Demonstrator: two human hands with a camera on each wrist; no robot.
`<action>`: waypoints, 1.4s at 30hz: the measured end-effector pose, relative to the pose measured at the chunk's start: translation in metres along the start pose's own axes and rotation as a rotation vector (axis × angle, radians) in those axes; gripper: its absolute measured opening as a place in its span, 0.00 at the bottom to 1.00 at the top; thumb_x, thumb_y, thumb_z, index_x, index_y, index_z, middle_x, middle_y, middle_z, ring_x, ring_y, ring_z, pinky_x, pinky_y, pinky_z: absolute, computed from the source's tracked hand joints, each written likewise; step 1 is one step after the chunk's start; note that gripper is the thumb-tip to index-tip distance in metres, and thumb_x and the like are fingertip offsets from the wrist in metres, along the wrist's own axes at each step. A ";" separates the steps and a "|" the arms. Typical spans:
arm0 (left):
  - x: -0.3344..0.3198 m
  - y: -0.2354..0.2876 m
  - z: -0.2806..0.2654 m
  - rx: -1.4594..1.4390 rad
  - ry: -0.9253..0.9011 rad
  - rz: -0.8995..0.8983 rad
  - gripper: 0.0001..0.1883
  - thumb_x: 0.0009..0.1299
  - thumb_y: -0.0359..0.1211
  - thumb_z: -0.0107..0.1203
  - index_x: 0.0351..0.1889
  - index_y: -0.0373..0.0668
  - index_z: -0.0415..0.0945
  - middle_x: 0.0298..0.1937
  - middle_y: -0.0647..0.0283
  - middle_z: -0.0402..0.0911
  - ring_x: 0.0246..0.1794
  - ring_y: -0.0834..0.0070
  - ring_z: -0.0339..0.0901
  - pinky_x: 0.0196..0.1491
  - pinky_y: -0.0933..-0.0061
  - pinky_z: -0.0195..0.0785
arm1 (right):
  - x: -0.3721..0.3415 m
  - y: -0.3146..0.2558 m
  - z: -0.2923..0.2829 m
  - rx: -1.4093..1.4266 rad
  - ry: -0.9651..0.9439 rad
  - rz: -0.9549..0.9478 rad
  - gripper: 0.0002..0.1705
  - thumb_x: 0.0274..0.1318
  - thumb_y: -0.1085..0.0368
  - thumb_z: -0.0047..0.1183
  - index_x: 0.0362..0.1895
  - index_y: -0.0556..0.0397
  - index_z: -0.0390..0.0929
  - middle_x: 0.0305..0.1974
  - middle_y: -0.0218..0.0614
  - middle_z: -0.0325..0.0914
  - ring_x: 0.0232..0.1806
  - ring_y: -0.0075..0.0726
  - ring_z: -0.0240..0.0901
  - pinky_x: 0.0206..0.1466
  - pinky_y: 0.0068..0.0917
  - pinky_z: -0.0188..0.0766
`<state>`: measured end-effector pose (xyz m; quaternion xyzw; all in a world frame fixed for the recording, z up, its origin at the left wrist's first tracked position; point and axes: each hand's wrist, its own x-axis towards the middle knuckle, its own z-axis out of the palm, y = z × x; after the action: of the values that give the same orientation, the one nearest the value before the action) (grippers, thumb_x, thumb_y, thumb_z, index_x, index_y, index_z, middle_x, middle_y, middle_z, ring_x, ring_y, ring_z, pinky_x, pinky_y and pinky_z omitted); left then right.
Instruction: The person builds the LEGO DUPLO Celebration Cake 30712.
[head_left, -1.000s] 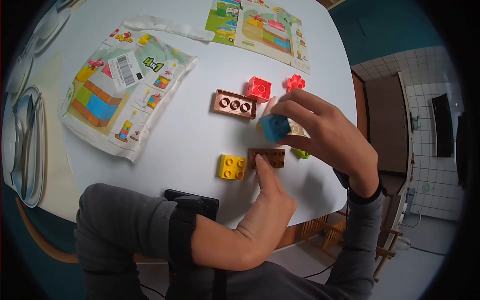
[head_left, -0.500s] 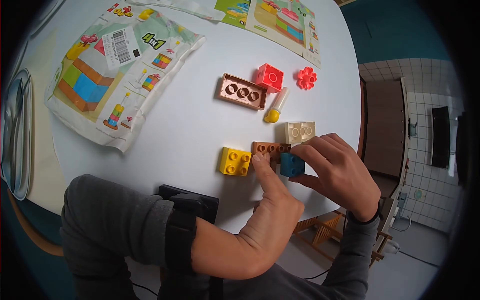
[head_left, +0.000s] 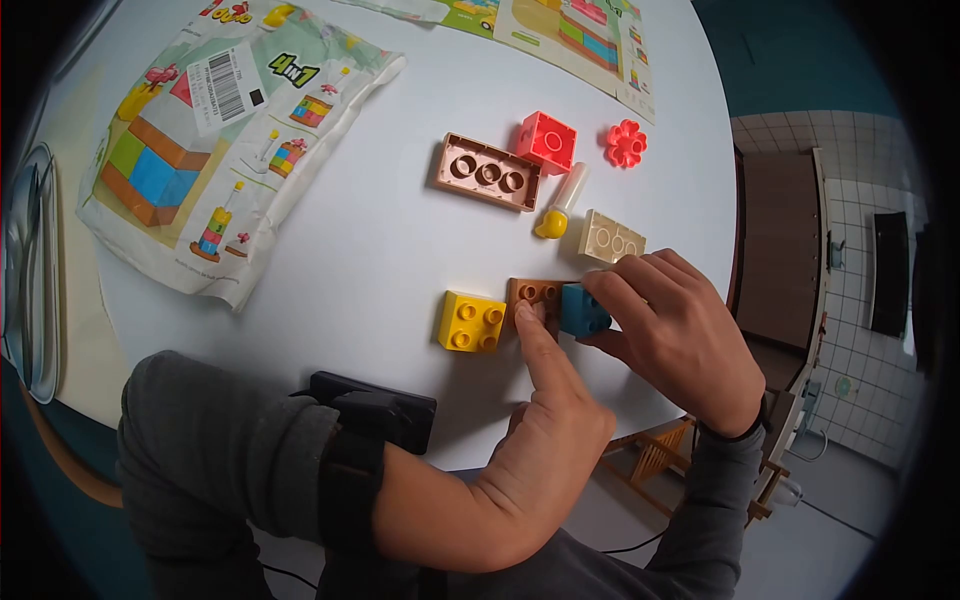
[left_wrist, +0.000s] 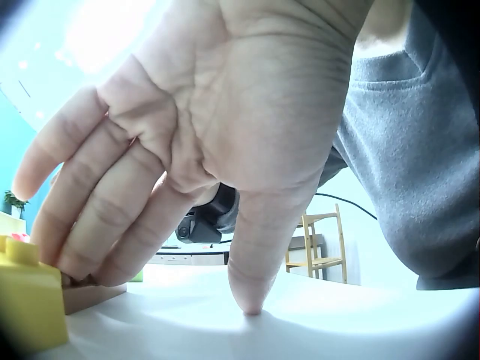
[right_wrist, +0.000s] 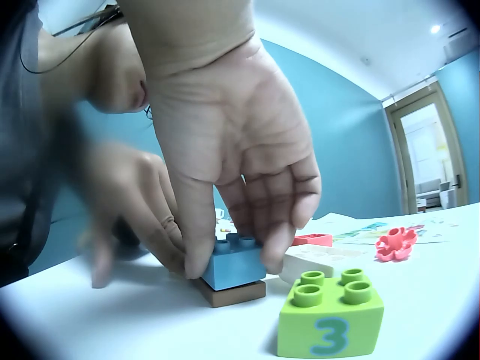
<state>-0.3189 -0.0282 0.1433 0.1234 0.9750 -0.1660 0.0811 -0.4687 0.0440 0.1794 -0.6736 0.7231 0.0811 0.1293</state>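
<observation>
In the head view, a blue building brick (head_left: 583,311) sits on the right end of a flat brown building plate (head_left: 537,292). My right hand (head_left: 690,345) pinches this brick between thumb and fingers, its studs showing in the right wrist view. With extended fingers, my left hand (head_left: 548,430) presses the plate's left end. Its thumb (left_wrist: 251,277) touches the white table in the left wrist view. Just left of the plate stands a yellow brick (head_left: 472,322), studs up. Close by my right hand, a green brick (right_wrist: 330,319) bears a number 3.
Behind the hands lie a cream brick (head_left: 611,237), a yellow-ended clear candle-like piece (head_left: 553,222), an upturned brown brick (head_left: 487,172), a red brick (head_left: 547,143) and a red flower piece (head_left: 626,144). A printed bag (head_left: 235,150) lies left; a black device (head_left: 375,410) lies at the near edge.
My right hand has brought the blue brick down from above the table onto the brown plate's right end. My left fingers have stayed on the plate's left end.
</observation>
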 end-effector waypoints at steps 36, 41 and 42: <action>-0.008 -0.043 -0.010 -0.556 0.098 0.174 0.06 0.60 0.26 0.57 0.34 0.34 0.76 0.38 0.53 0.81 0.37 0.56 0.80 0.48 0.58 0.73 | -0.035 -0.057 0.064 -0.272 0.311 0.289 0.11 0.49 0.69 0.53 0.37 0.60 0.78 0.34 0.39 0.69 0.37 0.35 0.70 0.42 0.29 0.66; 0.015 -0.060 -0.031 -0.537 -0.054 0.140 0.08 0.63 0.30 0.59 0.38 0.36 0.76 0.38 0.54 0.80 0.39 0.54 0.78 0.43 0.58 0.72 | -0.057 -0.082 0.077 -0.169 0.338 0.403 0.11 0.48 0.69 0.54 0.37 0.60 0.79 0.34 0.39 0.68 0.35 0.34 0.72 0.36 0.28 0.69; 0.024 -0.062 -0.028 -0.527 -0.050 0.145 0.08 0.63 0.30 0.59 0.38 0.36 0.76 0.38 0.54 0.80 0.39 0.54 0.78 0.43 0.58 0.72 | -0.061 -0.083 0.082 -0.161 0.381 0.434 0.12 0.46 0.70 0.55 0.37 0.61 0.78 0.33 0.38 0.68 0.33 0.33 0.72 0.33 0.26 0.69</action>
<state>-0.3621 -0.0702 0.1839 0.1635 0.9709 0.0965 0.1459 -0.3760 0.1191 0.1237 -0.5145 0.8527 0.0362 -0.0828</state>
